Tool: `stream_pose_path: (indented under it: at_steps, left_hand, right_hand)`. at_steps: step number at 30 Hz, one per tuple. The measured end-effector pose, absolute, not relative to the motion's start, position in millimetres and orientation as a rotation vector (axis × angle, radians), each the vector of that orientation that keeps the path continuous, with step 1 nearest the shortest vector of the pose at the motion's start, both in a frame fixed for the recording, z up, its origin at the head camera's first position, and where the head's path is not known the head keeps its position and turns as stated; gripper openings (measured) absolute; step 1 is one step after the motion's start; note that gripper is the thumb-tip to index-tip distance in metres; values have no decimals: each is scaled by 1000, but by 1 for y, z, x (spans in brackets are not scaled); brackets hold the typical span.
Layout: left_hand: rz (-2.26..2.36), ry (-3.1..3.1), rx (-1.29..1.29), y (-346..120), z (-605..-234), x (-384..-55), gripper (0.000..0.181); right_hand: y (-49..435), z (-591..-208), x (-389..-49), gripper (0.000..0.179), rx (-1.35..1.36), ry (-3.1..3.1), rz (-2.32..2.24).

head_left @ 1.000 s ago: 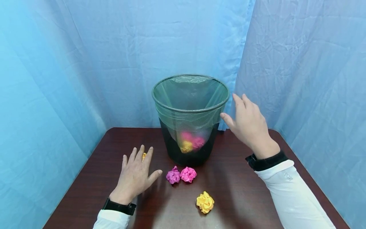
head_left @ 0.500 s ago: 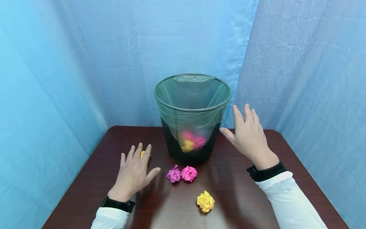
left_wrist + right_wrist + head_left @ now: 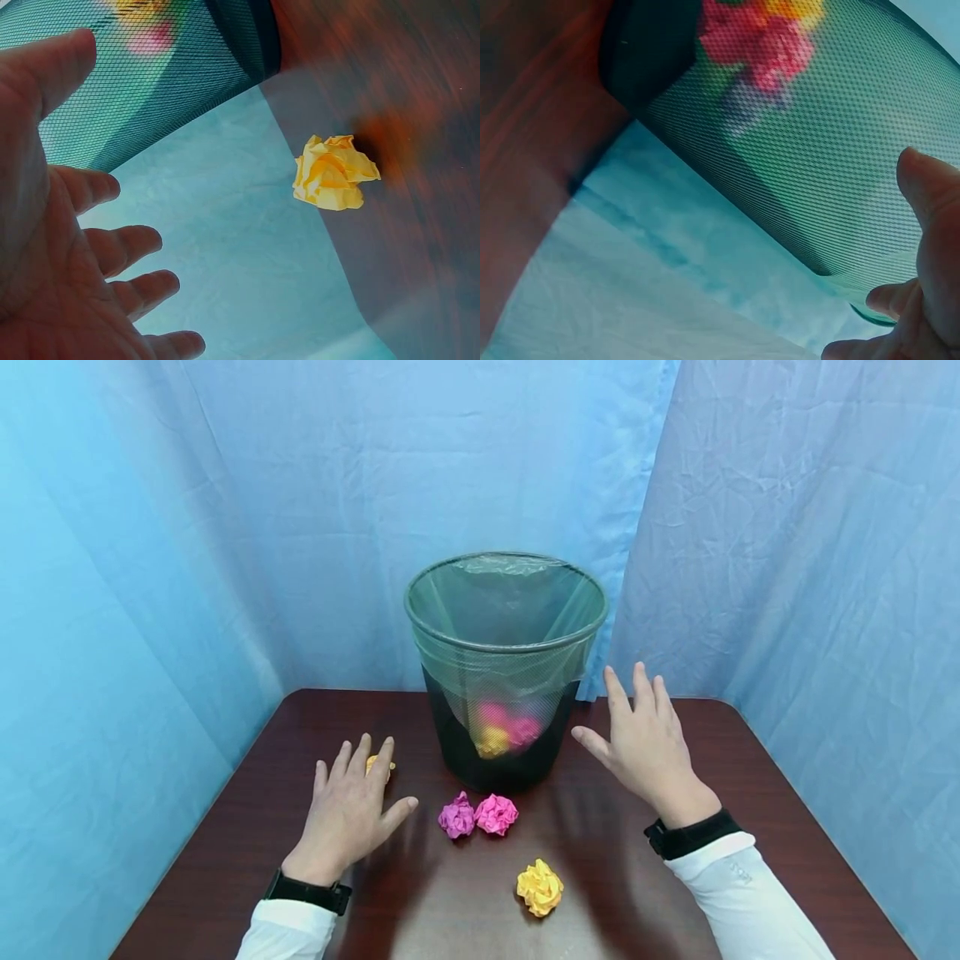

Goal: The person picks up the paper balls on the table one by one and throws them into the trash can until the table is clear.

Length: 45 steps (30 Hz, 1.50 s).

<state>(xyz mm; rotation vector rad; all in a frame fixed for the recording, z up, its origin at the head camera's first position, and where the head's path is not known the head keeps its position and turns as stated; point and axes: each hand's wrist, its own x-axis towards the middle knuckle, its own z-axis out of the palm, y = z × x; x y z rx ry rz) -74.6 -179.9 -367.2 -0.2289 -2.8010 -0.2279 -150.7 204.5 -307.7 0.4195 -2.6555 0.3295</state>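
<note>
Both hands hold nothing. My left hand (image 3: 347,814) hovers with spread fingers over the table's left part, partly covering a crumpled yellow paper ball (image 3: 335,174), which lies apart from the fingers in the left wrist view. My right hand (image 3: 651,750) is in the air to the right of a black mesh wastebasket (image 3: 498,772), fingers extended and thumb toward it. A translucent green bag lines the basket, and pink and yellow paper balls (image 3: 507,731) show through its mesh. In front sit a purple paper ball (image 3: 457,817), a pink one (image 3: 497,815) beside it and another yellow one (image 3: 539,888) nearer.
The dark brown table (image 3: 247,860) has its back edge just behind the basket. Blue curtains (image 3: 337,527) hang behind it and on both sides. Shadows of the arms fall across the front of the table.
My right hand has come down and slightly toward me along the basket's right side. The left hand has barely shifted. The paper balls on the table stay where they were.
</note>
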Motion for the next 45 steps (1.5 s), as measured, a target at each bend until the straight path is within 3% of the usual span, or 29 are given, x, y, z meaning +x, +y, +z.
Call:
stream_pose_path:
  at_steps: [22,45]
  left_hand:
    - [-229,-2812,-235,-185,-377,-80,88]
    - [-237,-2879,-220,-194,-385,-96,89]
  right_hand:
    - [208,-356,-147,96,417,-2787,261]
    - [208,-382,-141,97,398,-2836,268]
